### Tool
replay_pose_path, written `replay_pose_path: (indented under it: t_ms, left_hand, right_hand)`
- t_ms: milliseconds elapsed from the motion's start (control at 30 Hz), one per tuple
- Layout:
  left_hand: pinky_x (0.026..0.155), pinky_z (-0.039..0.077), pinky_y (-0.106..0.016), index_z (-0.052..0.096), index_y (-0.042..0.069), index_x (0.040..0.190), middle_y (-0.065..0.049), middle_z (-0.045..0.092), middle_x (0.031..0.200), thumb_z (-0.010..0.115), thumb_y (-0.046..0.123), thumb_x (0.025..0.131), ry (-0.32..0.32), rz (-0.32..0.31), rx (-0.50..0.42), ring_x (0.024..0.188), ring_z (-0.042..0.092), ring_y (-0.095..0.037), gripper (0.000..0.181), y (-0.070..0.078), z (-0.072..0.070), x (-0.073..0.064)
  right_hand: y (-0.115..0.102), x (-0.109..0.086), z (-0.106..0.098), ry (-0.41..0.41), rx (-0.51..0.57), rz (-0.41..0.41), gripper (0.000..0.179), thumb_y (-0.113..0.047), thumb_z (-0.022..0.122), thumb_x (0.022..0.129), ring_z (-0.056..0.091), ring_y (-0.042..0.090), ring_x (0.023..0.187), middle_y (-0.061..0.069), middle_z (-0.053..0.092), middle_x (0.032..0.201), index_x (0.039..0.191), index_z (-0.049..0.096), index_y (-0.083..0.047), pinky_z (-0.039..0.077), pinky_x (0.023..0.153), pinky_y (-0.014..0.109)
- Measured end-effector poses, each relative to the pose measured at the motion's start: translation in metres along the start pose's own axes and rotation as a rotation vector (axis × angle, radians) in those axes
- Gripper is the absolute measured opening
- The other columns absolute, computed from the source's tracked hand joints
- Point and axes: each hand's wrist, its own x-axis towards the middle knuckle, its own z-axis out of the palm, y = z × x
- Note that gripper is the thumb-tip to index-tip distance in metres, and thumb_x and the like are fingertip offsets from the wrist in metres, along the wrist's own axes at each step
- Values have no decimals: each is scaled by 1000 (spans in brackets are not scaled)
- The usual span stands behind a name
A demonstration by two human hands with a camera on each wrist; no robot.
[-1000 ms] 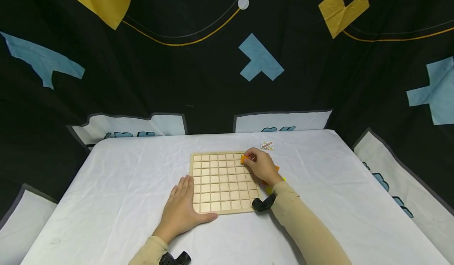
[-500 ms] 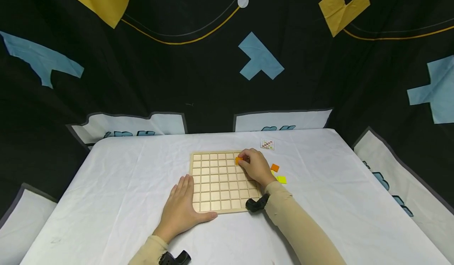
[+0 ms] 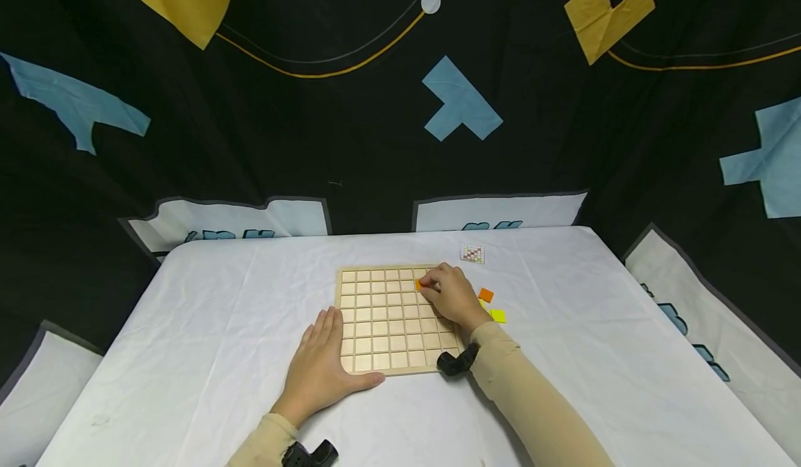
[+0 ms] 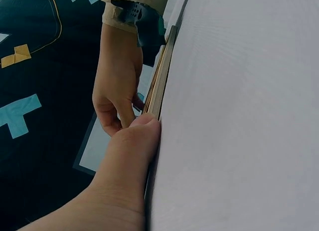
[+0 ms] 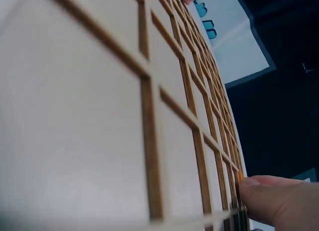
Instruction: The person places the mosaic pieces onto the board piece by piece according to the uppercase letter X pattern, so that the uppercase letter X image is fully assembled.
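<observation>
Landmark: the wooden grid board [image 3: 380, 328], flat on the white-covered bench [image 3: 175, 356]. My right grip [image 3: 455, 299] is over the board's far right part, thumb and fingers pinching an orange tile [image 3: 418, 284]; whether the tile is seated in a cell I cannot tell, as my fingers partly cover it. The right wrist view shows only an orange sliver at my fingertips. My left grip [image 3: 319, 363] is spread at the board's near left corner, fingers straight along its left edge, thumb out along the near edge. Just right of the board: a second orange tile [image 3: 486, 295], a yellow tile [image 3: 498, 316] and another yellow piece, mostly hidden by my wrist. Beyond the board's far right corner: a small patterned card [image 3: 472, 254].
</observation>
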Motion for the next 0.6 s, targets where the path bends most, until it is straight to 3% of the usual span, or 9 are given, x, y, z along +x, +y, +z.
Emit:
replay_pose_path:
  t_ms: [267,600]
  left_hand:
    - [123,18,-53,22,-9,153,-23,20,163,67,88,59,2,-1,6,153,18,-37,142,0,0,-1]
    - [124,18,-52,22,-9,153,-23,20,163,66,88,60,-2,2,11,154,17,-36,142,0,0,-1]
  right_hand:
    - [8,-13,-26,14,-41,3,27,-23,68,95,58,27,108,4,67,111,121,69,-14,49,96,45]
    - [50,-32,-58,-5,-135,183,39,-22,66,95,54,32,106,13,63,114,132,63,-9,49,92,49]
